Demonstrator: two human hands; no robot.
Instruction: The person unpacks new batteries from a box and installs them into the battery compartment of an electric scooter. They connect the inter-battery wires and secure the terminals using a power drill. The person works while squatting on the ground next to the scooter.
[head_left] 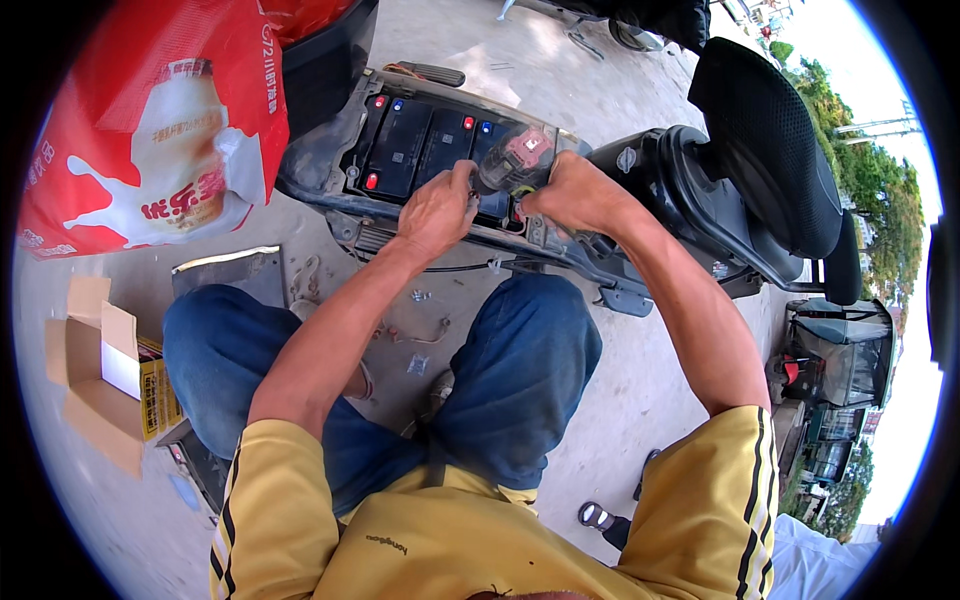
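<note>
An electric scooter's open floor compartment (350,150) lies before me, holding several black batteries (400,145) with red and blue terminal caps. Over its right end, my right hand (580,195) is closed round a cordless drill (520,155) with a grey and reddish body. My left hand (438,212) is beside the drill's front end, over the near edge of the batteries. Its thumb and fingers are pinched together; whatever is between them is too small to make out. The drill's tip is hidden by the hands.
A large red bag (160,130) hangs at the left. On the ground below stand an open cardboard box (105,370) and a dark flat panel (235,275). Small loose parts (420,330) lie between my knees. The black scooter seat (765,150) rises at the right. Another person's foot (597,515) is behind me.
</note>
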